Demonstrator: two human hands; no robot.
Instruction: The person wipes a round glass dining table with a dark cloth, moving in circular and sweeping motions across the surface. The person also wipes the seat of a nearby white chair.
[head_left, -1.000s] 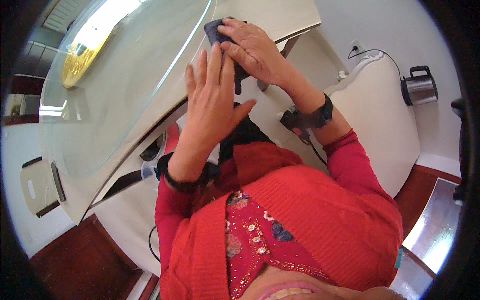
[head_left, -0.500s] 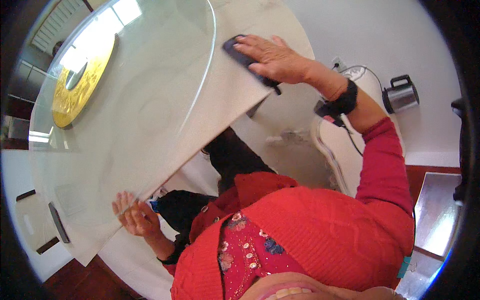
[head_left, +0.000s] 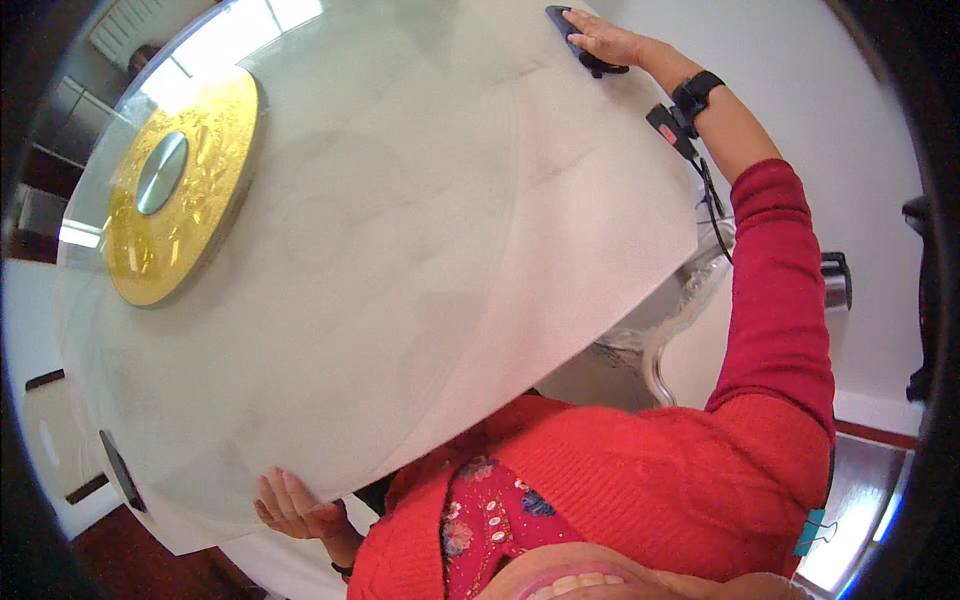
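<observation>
Stretched toward the far right rim of the pale tabletop (head_left: 590, 250), my right hand (head_left: 610, 42) presses a dark folded cloth (head_left: 604, 68) against the surface. Parts of the cloth stick out past the fingertips and below the palm. My left hand (head_left: 295, 508) rests at the near edge of the table, its fingers extended and holding nothing. A round clear glass turntable (head_left: 370, 230) covers much of the tabletop. At its middle lies a gold patterned disc (head_left: 220, 150) with a silver centre (head_left: 162, 173).
A white curved-edged piece of furniture (head_left: 700, 345) stands below the table's right side. Beyond my right forearm is a metal kettle (head_left: 836, 282), partly hidden by the sleeve. A black device with a cable (head_left: 670, 130) hangs by my right wrist. A white wall (head_left: 840, 150) rises at the right.
My right hand has moved the cloth farther away and to the right, to the far rim. The view and my body have come closer over the table. My left hand stays at the near edge.
</observation>
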